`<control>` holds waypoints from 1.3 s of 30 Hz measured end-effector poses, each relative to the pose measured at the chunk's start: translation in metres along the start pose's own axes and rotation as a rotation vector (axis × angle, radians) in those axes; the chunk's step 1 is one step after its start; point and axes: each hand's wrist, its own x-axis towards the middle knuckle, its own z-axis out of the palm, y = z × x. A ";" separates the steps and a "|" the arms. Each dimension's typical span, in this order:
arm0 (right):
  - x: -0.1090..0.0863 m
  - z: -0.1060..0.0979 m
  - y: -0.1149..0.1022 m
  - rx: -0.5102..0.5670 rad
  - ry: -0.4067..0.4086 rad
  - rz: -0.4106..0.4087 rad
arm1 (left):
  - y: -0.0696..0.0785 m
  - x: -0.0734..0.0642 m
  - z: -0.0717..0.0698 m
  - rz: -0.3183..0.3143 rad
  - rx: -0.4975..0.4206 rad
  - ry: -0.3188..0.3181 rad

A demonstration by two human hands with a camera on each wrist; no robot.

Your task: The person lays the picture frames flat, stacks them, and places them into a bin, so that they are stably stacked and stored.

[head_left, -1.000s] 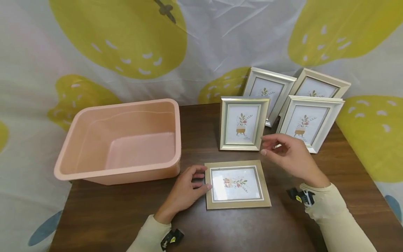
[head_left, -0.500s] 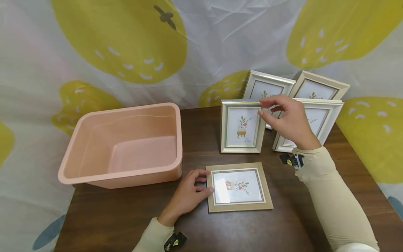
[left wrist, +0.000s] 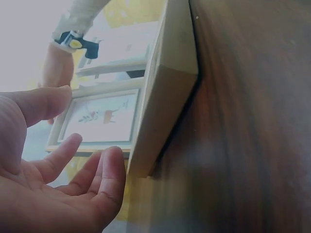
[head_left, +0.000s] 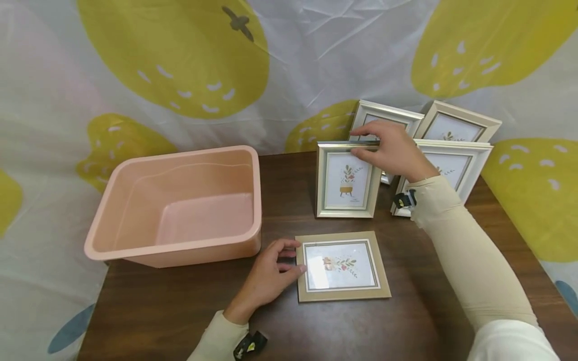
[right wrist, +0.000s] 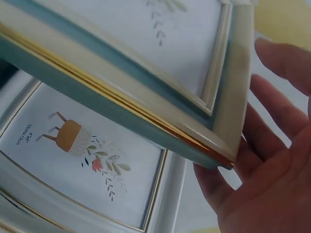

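Observation:
A beige photo frame (head_left: 381, 271) lies flat on the table, its glass catching a glare. My left hand (head_left: 271, 278) is at its left edge, fingers loosely bent; the left wrist view has the same hand (left wrist: 73, 170) with thumb and fingers apart. Behind the flat frame stands a cream photo frame (head_left: 321, 185) with a greenish inner border. My right hand (head_left: 395, 150) straddles its top edge, thumb in front and fingers behind. In the right wrist view, this hand (right wrist: 272, 141) has its thumb spread at the corner of the cream frame (right wrist: 233, 87).
A pink plastic tub (head_left: 173, 253) occupies the left side of the table (head_left: 189, 296). At the back right, a silvery frame (head_left: 358, 118), a beige frame (head_left: 489, 125) and a white frame (head_left: 476, 160) stand upright. A lemon-print cloth (head_left: 298, 60) hangs behind.
My right hand has risen from beside the cream frame's lower right corner, then moved left over its top edge. The left hand stays at the flat frame's left edge.

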 end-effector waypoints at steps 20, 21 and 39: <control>0.004 -0.005 0.003 -0.022 -0.184 -0.040 | 0.030 0.027 0.013 0.029 -0.038 0.066; 0.003 -0.005 0.003 -0.021 -0.181 -0.040 | 0.031 0.029 0.014 0.038 -0.046 0.066; -0.026 -0.027 -0.018 0.014 -0.053 -0.131 | 0.049 0.081 0.026 0.214 -0.078 0.280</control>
